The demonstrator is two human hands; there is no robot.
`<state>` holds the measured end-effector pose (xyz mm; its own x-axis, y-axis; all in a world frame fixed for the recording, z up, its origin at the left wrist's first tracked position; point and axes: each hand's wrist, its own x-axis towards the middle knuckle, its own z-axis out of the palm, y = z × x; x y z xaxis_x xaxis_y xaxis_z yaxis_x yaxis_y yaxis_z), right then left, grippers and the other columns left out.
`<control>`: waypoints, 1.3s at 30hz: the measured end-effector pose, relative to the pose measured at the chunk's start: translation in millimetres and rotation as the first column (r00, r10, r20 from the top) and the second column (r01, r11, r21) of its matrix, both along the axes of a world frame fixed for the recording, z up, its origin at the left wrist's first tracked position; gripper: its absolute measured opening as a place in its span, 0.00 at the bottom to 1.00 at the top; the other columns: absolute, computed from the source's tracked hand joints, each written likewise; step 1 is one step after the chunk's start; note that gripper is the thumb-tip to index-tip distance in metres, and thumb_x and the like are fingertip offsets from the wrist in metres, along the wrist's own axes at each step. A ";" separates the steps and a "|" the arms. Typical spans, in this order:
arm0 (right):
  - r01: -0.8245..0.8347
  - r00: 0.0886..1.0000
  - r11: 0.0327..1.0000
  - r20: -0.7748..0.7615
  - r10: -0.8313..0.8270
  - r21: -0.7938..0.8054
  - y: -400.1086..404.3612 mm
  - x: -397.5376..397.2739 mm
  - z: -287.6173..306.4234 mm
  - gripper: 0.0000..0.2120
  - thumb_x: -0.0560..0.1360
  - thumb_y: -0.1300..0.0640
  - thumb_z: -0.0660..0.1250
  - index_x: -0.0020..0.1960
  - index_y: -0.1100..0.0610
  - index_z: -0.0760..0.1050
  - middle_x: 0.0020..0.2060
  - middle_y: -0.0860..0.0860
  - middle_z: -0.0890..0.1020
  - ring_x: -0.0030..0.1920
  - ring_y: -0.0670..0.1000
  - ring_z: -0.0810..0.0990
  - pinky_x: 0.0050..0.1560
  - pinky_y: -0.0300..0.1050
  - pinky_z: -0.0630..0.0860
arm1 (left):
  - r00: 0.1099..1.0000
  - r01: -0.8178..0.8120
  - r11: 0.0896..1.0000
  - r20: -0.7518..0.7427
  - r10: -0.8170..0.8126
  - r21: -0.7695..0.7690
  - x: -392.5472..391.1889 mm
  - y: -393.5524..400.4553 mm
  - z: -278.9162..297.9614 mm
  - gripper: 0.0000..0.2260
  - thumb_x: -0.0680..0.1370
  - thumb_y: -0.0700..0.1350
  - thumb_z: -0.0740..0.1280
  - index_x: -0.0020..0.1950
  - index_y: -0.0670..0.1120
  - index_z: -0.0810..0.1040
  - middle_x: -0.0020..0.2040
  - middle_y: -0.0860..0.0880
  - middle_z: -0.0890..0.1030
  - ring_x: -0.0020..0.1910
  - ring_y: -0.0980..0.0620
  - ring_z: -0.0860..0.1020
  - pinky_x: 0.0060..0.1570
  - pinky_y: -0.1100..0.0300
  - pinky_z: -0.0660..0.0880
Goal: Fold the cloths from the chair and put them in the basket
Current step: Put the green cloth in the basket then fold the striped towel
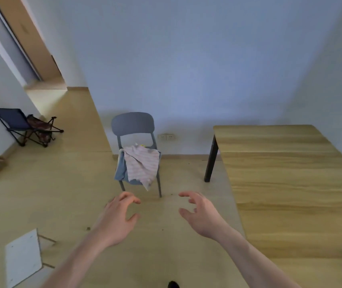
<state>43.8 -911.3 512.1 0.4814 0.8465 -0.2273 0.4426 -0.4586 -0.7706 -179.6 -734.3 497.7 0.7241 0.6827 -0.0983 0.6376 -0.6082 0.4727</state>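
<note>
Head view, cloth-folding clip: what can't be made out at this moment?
- Basket: none visible in the head view.
- Cloth count on the grey chair: the striped cloth covers a blue cloth; a yellow scrap behind is too small to identify.
- Both hands, left hand and right hand, are empty.

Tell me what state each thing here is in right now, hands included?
Left hand: open, fingers curled, holding nothing.
Right hand: open, fingers curled, holding nothing.
Striped cloth: unfolded, draped over the chair seat.
Blue cloth: unfolded, hanging under the striped one.
Grey chair: upright by the wall.
Folding chair: unfolded, something lying on it.
Wooden table: bare.
</note>
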 end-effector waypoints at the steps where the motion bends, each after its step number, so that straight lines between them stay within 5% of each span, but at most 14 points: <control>1: -0.004 1.000 1.000 0.000 0.004 -0.003 13.8 -0.1 -3.3 0.21 0.79 0.49 0.69 0.71 0.43 0.71 0.66 0.42 0.73 0.67 0.45 0.73 0.69 0.47 0.74 | 1.000 -0.006 1.000 -0.011 0.006 -0.007 -2.0 11.6 -1.9 0.12 0.78 0.54 0.70 0.61 0.61 0.75 0.63 0.63 0.71 0.65 0.55 0.72 0.67 0.56 0.68; 18: 0.018 0.999 0.996 0.034 -0.015 -0.093 276.4 85.8 -35.1 0.21 0.78 0.51 0.68 0.71 0.45 0.72 0.66 0.46 0.76 0.66 0.48 0.74 0.64 0.42 0.73 | 0.978 0.024 0.993 -0.202 -0.047 -0.112 91.5 268.8 -24.4 0.16 0.79 0.52 0.67 0.67 0.55 0.75 0.68 0.59 0.67 0.68 0.54 0.70 0.69 0.58 0.66; 26: 0.147 0.989 0.982 0.026 -0.145 -0.120 367.6 94.2 -53.6 0.20 0.78 0.51 0.69 0.70 0.44 0.73 0.60 0.42 0.74 0.64 0.47 0.74 0.62 0.43 0.74 | 0.956 0.137 0.973 -0.232 -0.179 -0.185 124.6 391.6 -58.4 0.16 0.80 0.53 0.66 0.67 0.55 0.74 0.72 0.58 0.65 0.71 0.51 0.68 0.66 0.58 0.68; 32: 0.378 0.925 0.914 0.009 -0.381 -0.147 425.1 58.0 -90.6 0.19 0.77 0.53 0.71 0.67 0.46 0.75 0.59 0.43 0.75 0.62 0.49 0.76 0.60 0.44 0.75 | 0.859 0.353 0.903 -0.300 -0.416 -0.244 134.2 482.8 -103.1 0.17 0.81 0.50 0.66 0.69 0.53 0.74 0.75 0.54 0.64 0.74 0.48 0.64 0.71 0.57 0.64; 39: 0.533 0.835 0.809 0.003 -0.550 -0.248 471.5 -26.7 -114.6 0.20 0.78 0.54 0.70 0.69 0.47 0.74 0.64 0.46 0.76 0.64 0.48 0.76 0.53 0.41 0.74 | 0.709 0.536 0.780 -0.329 -0.624 -0.325 111.7 557.5 -137.5 0.15 0.79 0.49 0.66 0.65 0.51 0.77 0.67 0.52 0.70 0.67 0.49 0.71 0.65 0.57 0.70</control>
<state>17.1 -439.8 397.5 0.8230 0.3723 -0.4291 0.0215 -0.7752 -0.6314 -67.9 -176.7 360.1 0.8337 0.0750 -0.5471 0.3430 -0.8467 0.4067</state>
